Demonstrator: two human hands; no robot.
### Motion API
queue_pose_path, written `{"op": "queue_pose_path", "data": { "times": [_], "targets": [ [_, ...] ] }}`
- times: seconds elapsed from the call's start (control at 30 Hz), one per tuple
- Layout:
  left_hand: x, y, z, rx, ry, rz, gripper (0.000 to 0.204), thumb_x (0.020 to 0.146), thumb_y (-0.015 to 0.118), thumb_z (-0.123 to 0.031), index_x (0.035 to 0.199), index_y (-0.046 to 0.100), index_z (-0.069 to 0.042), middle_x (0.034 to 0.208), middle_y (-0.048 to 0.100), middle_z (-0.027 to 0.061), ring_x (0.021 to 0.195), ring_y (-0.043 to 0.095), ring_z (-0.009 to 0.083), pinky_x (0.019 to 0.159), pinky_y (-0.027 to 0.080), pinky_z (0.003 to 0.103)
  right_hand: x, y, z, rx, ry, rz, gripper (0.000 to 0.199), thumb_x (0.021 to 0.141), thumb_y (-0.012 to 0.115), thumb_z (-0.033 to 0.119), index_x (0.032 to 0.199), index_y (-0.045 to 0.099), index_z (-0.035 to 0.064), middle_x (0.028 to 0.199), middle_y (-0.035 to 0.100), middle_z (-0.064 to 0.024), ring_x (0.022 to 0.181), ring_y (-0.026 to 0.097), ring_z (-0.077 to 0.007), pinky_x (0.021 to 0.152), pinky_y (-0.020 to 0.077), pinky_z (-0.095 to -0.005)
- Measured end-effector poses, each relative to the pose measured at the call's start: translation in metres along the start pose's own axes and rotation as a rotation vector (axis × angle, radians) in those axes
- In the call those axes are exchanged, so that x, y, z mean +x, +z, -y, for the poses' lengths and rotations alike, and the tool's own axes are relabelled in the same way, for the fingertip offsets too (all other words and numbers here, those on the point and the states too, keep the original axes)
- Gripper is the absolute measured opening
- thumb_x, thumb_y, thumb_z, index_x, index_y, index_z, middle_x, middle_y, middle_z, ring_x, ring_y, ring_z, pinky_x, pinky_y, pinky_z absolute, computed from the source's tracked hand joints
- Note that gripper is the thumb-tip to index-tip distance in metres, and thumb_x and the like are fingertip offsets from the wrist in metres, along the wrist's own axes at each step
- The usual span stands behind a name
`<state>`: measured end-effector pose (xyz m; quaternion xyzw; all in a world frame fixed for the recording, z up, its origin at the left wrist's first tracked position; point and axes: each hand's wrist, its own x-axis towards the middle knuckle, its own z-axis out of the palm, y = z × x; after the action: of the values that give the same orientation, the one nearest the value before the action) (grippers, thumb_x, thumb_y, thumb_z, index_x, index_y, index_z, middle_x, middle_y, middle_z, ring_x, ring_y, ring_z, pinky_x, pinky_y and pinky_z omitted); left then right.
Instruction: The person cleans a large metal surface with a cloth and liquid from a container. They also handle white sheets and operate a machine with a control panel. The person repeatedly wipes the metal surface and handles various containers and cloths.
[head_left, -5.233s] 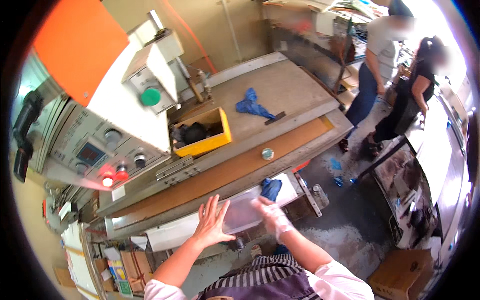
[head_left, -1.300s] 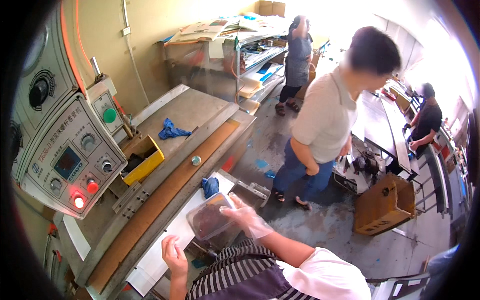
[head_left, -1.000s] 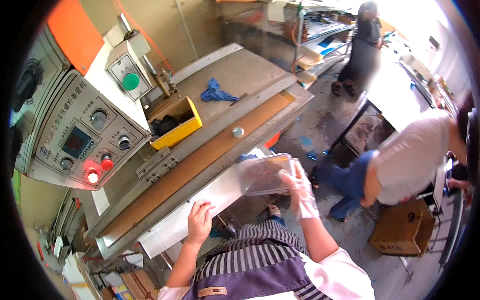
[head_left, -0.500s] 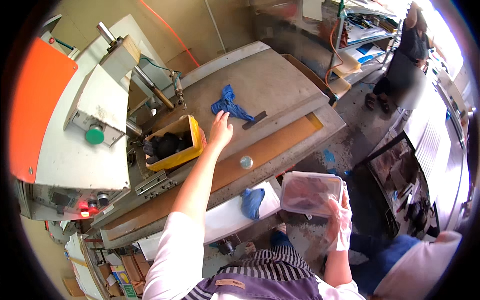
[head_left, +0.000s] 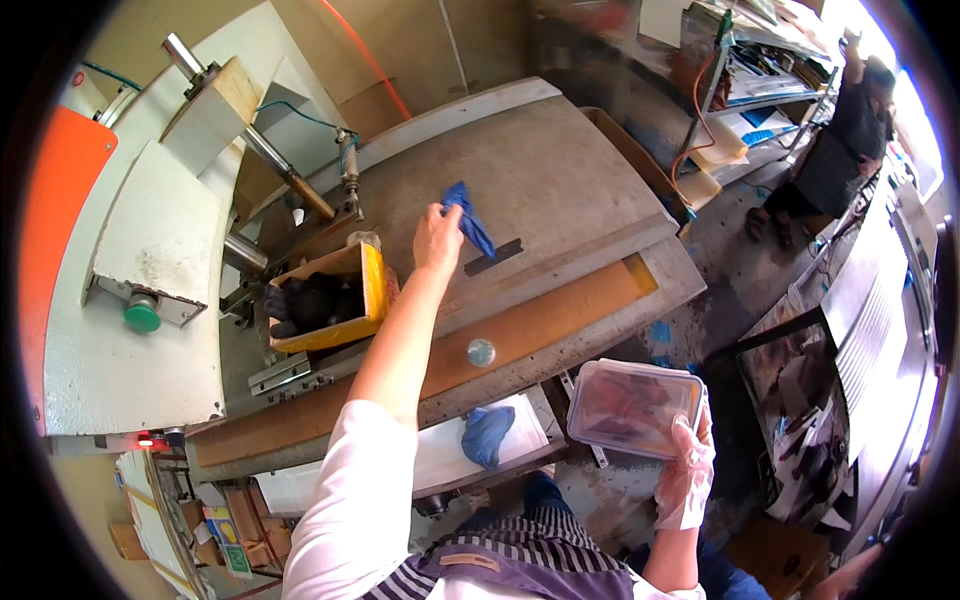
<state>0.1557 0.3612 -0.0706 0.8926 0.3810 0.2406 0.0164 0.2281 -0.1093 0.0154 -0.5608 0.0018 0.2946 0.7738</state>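
My bare left hand (head_left: 440,238) reaches out over the grey machine bed (head_left: 560,150). Its fingers are closed on the upper left part of a crumpled blue cloth (head_left: 474,222), whose tail trails toward a dark flat strip (head_left: 494,257). At the lower right, my right hand (head_left: 688,465), in a thin clear glove, grips the right end of a clear, shallow plastic container (head_left: 630,405). Something reddish shows through its walls; I cannot tell what. A second blue crumpled piece (head_left: 488,436) lies on the white ledge (head_left: 430,452) below the bed.
A yellow box (head_left: 372,285) of black items stands left of my left forearm. A round pale disc (head_left: 481,352) rests on the brown strip (head_left: 560,305). Left is a white machine with a green knob (head_left: 142,313). Another person (head_left: 840,150) stands at the far right near shelves.
My left hand has moved onto the blue cloth and closed on it; the cloth is drawn narrower. The container stays in my right hand. The view has shifted slightly.
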Motion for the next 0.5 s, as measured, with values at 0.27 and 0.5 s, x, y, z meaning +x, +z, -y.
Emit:
{"op": "queue_pose_path", "data": {
  "times": [0.27, 0.5],
  "targets": [
    [-0.057, -0.057, -0.019, -0.421, -0.060, 0.535, 0.042, 0.094, 0.061, -0.032, 0.131, 0.060, -0.012, 0.123, 0.063, 0.0201, 0.116, 0.058, 0.0353, 0.097, 0.048, 0.043, 0.043, 0.051, 0.016, -0.103, -0.132, 0.126, 0.069, 0.084, 0.072, 0.026, 0.144, 0.045, 0.0058, 0.131, 0.057, -0.0065, 0.116, 0.056, -0.0197, 0.101, 0.0419, -0.0321],
    [-0.108, -0.071, 0.000, -0.475, -0.062, 0.211, 0.042, 0.096, 0.056, -0.027, 0.130, 0.056, -0.002, 0.121, 0.064, 0.0215, 0.114, 0.059, 0.0382, 0.100, 0.044, 0.043, 0.104, 0.151, 0.025, -0.362, -0.268, 0.386, 0.069, 0.090, 0.066, 0.041, 0.146, 0.043, 0.0081, 0.102, 0.060, -0.0035, 0.085, 0.055, -0.0117, 0.071, 0.0471, -0.0250]
  ]
}}
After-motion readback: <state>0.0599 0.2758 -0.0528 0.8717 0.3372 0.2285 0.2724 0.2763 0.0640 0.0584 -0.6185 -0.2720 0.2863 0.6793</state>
